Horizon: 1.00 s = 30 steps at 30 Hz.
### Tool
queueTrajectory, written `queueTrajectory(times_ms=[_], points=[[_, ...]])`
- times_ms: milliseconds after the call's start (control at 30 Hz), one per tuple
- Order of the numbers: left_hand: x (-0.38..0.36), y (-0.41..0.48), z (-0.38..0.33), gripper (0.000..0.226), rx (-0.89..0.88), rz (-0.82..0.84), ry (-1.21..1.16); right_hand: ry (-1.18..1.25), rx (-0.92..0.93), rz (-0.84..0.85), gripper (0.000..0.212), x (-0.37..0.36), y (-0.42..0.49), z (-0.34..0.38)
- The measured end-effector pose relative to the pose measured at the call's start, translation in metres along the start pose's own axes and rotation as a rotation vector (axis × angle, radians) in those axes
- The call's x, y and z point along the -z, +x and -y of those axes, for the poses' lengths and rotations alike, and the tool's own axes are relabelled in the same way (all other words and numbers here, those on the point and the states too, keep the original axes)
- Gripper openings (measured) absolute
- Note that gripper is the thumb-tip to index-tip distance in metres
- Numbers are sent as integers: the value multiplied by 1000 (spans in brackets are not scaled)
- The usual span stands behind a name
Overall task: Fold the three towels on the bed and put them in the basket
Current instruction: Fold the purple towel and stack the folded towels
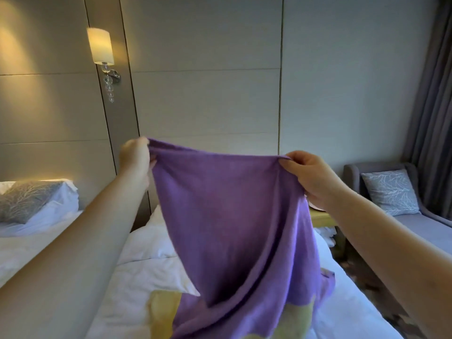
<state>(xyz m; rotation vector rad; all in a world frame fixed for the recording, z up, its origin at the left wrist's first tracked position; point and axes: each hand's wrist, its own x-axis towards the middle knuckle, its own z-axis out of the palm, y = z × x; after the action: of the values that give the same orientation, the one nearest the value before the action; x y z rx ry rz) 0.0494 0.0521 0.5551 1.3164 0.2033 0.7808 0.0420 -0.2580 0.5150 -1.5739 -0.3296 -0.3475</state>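
Observation:
A purple towel hangs in the air above the white bed, stretched between both hands. My left hand pinches its upper left corner. My right hand pinches the upper right corner. The towel's lower end drapes down onto the bed. A pale yellow towel lies flat on the bed under it, partly hidden by the purple one. No basket and no third towel are in view.
White pillows lie at the head of the bed. A second bed with a grey patterned cushion stands to the left. A wooden side table and a grey sofa are to the right.

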Motion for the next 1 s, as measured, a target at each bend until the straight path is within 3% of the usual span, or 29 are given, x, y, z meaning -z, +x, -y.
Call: queueTrajectory(times_ms=[67,133,267,333,400,500,733,867,1000], points=[[2,-9,18,32,7,27,344,-43,-21,127,18,-6,-8,4],[-6,-36,38,40,-69,216,549,-11,-83,282,21,-17,-18,-3],[-30,-99,75,55,-7,1106,440,-54,-180,485,17,-32,-33,-24],[-34,-117,94,32,-6,1317,517,-83,-187,501,14,-31,-36,-33],[-34,-124,105,17,-40,1264,625,-150,-163,482,15,-25,-39,-43],[-42,-126,113,20,-147,1111,587,-231,-92,423,11,-11,-47,-59],[-67,-132,82,20,-394,917,444,99,-6,329,33,-7,-66,-82],[-75,-120,64,13,-393,678,349,-56,49,297,22,-9,-78,-94],[-77,-110,47,16,-388,545,275,-258,96,245,21,-14,-90,-108]])
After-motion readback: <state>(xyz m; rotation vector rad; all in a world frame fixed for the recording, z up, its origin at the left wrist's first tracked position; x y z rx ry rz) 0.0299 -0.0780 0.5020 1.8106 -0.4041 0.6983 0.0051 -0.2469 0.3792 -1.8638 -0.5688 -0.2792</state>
